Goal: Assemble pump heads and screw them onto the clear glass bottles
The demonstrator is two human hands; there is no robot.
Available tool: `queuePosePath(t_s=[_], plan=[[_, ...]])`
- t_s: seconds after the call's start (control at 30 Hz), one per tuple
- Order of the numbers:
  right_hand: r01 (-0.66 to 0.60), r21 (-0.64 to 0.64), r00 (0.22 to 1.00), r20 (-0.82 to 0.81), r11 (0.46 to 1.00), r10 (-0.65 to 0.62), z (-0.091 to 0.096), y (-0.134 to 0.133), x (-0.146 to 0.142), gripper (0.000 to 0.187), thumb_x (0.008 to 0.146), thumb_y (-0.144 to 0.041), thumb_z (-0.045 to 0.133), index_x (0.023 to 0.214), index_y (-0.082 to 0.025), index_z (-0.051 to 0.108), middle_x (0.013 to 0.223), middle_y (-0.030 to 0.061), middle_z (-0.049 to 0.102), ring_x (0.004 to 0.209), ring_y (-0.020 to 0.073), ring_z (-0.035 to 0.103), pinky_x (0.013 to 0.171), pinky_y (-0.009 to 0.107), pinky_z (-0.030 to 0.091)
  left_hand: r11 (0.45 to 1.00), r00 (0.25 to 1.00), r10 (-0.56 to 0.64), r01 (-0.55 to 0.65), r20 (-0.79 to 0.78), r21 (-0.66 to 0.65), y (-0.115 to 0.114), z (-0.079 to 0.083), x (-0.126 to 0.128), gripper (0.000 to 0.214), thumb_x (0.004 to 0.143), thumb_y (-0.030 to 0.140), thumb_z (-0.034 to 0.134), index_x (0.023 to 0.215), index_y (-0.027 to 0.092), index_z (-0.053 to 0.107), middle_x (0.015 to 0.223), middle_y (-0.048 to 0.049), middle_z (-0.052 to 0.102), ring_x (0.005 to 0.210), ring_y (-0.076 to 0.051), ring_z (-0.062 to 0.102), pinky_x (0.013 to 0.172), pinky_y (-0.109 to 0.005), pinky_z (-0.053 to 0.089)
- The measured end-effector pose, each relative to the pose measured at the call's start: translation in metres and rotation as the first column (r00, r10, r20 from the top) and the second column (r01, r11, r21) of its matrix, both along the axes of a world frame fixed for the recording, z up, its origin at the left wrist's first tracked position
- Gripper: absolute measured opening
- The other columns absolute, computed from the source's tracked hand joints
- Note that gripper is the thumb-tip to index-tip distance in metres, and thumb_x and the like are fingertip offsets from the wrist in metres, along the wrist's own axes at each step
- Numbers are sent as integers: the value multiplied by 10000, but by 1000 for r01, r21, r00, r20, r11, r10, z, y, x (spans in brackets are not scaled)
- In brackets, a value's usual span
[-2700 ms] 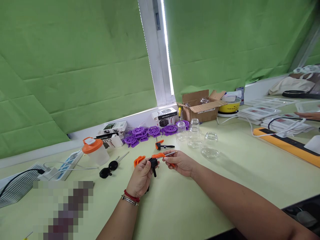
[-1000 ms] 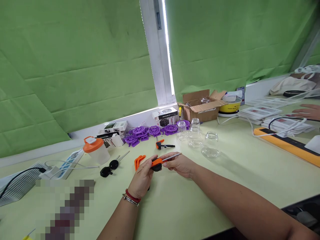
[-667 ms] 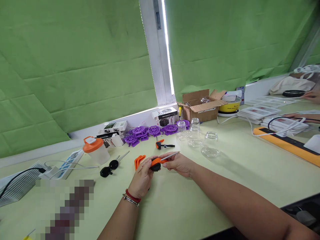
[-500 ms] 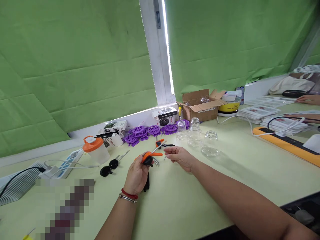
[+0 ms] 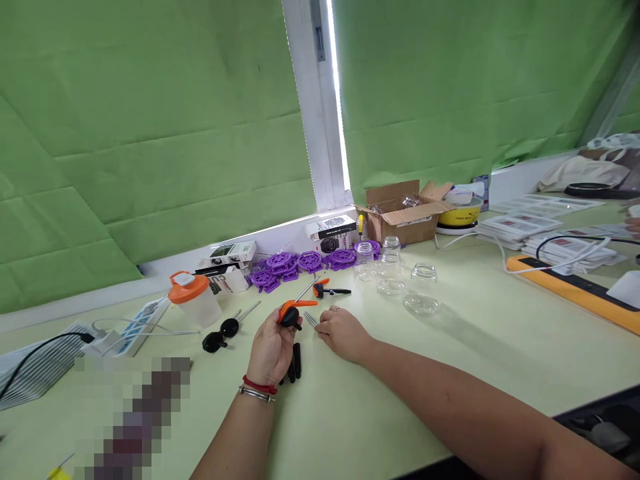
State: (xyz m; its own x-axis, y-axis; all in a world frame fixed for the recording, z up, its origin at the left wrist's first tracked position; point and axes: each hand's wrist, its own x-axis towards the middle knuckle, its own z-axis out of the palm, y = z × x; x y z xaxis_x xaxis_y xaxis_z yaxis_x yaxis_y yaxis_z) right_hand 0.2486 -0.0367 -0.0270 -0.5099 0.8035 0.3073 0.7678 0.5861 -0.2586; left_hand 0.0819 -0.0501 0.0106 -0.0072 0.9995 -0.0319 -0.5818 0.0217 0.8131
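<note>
Two hands over the surface [image 5: 450, 347]. Left hand [image 5: 273, 347] has its grip wrapped around an orange-and-black clamp [image 5: 291, 312], lifted off the surface, thin metal rod sticking up and away from it. Right hand [image 5: 343, 332] lies palm down just right of the clamp, fingertips at loose metal pins [image 5: 311, 319]; grip loosely spread, holding nothing. Black parts [image 5: 295, 363] lie just under the left hand. Second small clamp [image 5: 327, 291] sits beyond, glass jars [image 5: 400, 280] further right.

Orange-black clamp [image 5: 291, 312], held aloft
</note>
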Motion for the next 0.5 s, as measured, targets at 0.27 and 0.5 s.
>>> queuePosePath(t_s=[0.27,0.5], plan=[[89,-90,996,1,992,-89,0,-4,1,235,859,-144,477,800,-165,704,848,79,651,795,174,562,723,269,367,1000,1000,16,-16,-23,-27,1,-1,0,185,802,287,575,859,123,637,816,-47,650,685,-140,602,736,-299,474],[119,-134,987,-96,984,-132,-7,-2,1,245,767,-57,472,834,-166,680,816,59,638,784,165,572,683,244,370,1000,998,16,-17,-56,-20,1,-4,0,190,794,303,587,855,131,642,813,-45,649,684,-139,600,753,-306,481]])
